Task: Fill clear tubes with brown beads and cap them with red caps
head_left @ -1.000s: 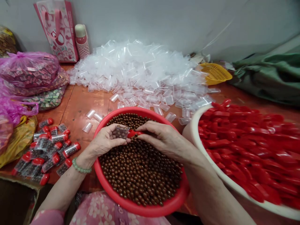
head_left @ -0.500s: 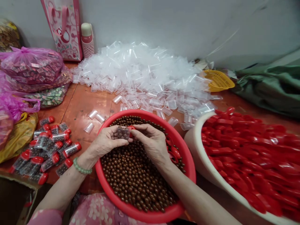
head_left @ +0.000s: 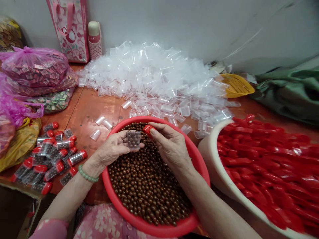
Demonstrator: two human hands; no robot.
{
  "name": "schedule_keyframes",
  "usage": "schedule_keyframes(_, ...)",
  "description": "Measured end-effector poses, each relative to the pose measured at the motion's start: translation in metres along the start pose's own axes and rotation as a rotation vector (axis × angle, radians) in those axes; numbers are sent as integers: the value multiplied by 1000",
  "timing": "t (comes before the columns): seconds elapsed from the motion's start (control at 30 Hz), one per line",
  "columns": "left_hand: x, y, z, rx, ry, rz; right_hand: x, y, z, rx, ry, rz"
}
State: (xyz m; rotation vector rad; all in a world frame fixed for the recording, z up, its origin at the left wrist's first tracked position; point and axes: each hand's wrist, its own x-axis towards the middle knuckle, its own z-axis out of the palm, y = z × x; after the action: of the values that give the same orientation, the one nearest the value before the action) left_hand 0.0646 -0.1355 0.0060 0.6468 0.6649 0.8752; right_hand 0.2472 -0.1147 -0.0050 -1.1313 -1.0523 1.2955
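My left hand grips a small clear plastic container with brown balls inside, its end facing right uncapped. Just to its right, my right hand pinches a red plastic cap between thumb and fingers. Container and cap are apart. Both hands are over a red basin filled with glossy brown balls. On the table at the left lies a pile of filled containers with red caps.
Clear empty containers are heaped along the wall, with a few loose ones nearer. A white tub of red plastic pieces stands right. Pink plastic bags lie left; a yellow basket sits at the back.
My right hand has moved away from the container to the right and slightly up, with the red cap in its fingers. The left hand still holds the container, now more upright.
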Motion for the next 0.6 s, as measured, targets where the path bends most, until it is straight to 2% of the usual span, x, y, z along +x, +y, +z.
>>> schedule_keyframes(0.27, 1, -4, -4, 35, -37, -2, 6, -16, 17, -118, -53, -99)
schedule_keyframes(0.6, 1, -3, -4, 25, -60, -10, 17, -2, 11, -20, -92, -10)
